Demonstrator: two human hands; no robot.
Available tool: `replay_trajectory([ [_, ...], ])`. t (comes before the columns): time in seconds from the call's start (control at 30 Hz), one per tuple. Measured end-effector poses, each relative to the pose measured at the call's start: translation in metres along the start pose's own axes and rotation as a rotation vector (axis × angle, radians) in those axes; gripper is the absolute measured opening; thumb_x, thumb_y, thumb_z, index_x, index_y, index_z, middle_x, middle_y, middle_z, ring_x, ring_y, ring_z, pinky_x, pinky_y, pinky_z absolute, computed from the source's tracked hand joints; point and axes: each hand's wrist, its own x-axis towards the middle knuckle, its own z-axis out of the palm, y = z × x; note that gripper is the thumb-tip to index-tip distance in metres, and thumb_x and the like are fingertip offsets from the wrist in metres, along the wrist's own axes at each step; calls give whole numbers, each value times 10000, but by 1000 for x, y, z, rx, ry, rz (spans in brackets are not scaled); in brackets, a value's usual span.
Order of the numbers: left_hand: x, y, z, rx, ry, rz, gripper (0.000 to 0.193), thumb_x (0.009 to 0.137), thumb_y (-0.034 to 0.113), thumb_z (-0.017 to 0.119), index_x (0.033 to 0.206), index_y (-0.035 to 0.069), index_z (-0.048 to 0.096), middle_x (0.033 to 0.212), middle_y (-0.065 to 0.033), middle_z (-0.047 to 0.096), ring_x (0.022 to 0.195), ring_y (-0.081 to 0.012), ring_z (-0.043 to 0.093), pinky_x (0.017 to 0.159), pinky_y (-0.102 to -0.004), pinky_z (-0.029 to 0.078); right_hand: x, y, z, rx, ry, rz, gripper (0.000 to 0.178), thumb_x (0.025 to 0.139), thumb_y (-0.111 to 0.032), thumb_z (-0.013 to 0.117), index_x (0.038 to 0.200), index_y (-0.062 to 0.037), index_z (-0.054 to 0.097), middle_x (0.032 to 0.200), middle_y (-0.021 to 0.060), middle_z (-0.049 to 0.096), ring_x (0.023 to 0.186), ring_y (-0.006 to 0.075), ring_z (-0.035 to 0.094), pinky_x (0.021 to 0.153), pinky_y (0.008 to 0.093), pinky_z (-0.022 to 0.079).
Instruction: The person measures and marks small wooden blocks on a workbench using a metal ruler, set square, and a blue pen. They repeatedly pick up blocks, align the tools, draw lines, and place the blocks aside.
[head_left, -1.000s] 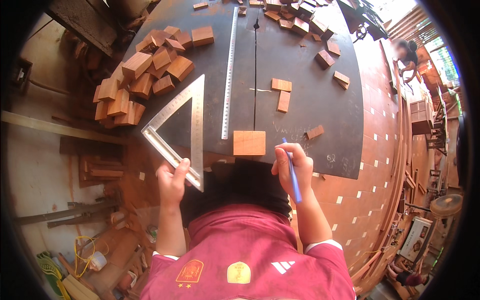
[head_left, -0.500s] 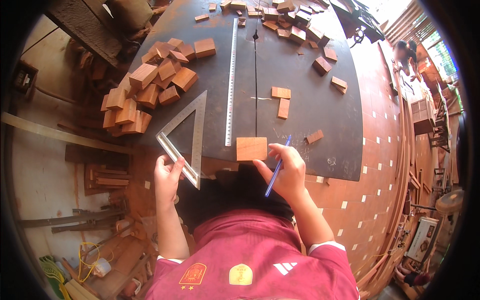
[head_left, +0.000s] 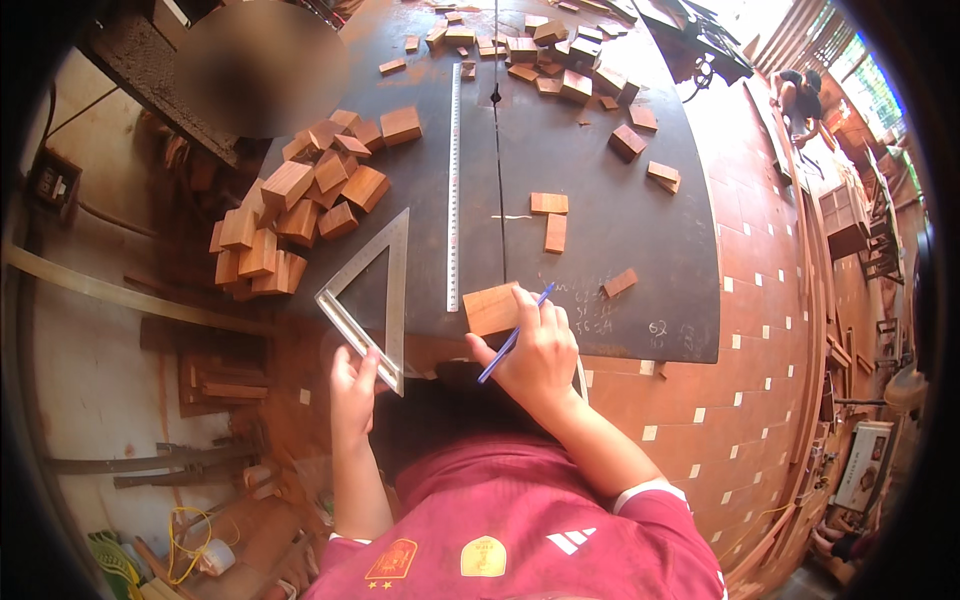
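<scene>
1. Head view: the left grip (head_left: 357, 382) is closed on a square (head_left: 397, 290); one corner shows past the surface's (head_left: 430, 255) near edge, and whether its tip touches down, I cannot tell.
2. The right grip (head_left: 540, 350) clasps a pen (head_left: 496, 363), with thumb and fingertips also against a block (head_left: 489, 308), set askew at the near edge.
3. The block could tip off that edge if pulled nearer; the pen, sharing those fingers, could slip or leave a stray mark.
4. A ruler (head_left: 455, 190) lies between square and block; swinging the square rightward could knock it.
5. An offcut (head_left: 620, 282) lies toward the near right corner, two pieces (head_left: 555, 233) farther in.
6. Toward the left edge, a pile (head_left: 288, 185) obstructs the square's far side.
7. Scraps (head_left: 576, 86) litter the far end.
</scene>
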Motion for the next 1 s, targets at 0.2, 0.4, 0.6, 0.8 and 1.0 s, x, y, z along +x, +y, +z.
replay_trajectory([
  [0.2,14,9,-4,256,-44,65,223,1068,200,604,1089,-22,615,915,-61,702,738,-109,674,641,-250,580,8,26,-3,306,-96,-50,724,747,-130,746,1409,21,492,1416,327,521,1239,484,573,1029,502,515],
  [0.4,5,41,31,766,492,547,304,911,222,798,1060,-10,671,873,-99,653,673,-197,578,644,-351,503,13,39,-23,424,-272,-36,807,751,-119,817,1462,-3,455,1485,315,472,1316,496,529,1080,499,490],
  [0.6,17,41,90,819,89,636,206,875,163,789,973,12,688,886,-148,692,747,-277,669,702,-384,538,16,42,-14,414,-235,-44,830,724,-111,882,1446,-9,485,1409,270,551,1284,466,558,1055,485,501],
  [0.8,39,52,124,998,-7,444,211,872,200,763,915,6,694,837,-167,702,825,-345,700,766,-447,547,17,46,-26,454,-280,-62,808,727,-69,869,1442,-28,496,1396,234,572,1254,446,583,1028,475,520],
  [1.0,48,61,126,1059,-54,339,223,863,213,771,921,7,710,837,-161,743,820,-329,737,786,-416,572,16,50,-27,471,-289,-66,801,734,-74,868,1442,-39,495,1414,223,566,1252,443,587,1023,473,527],
])
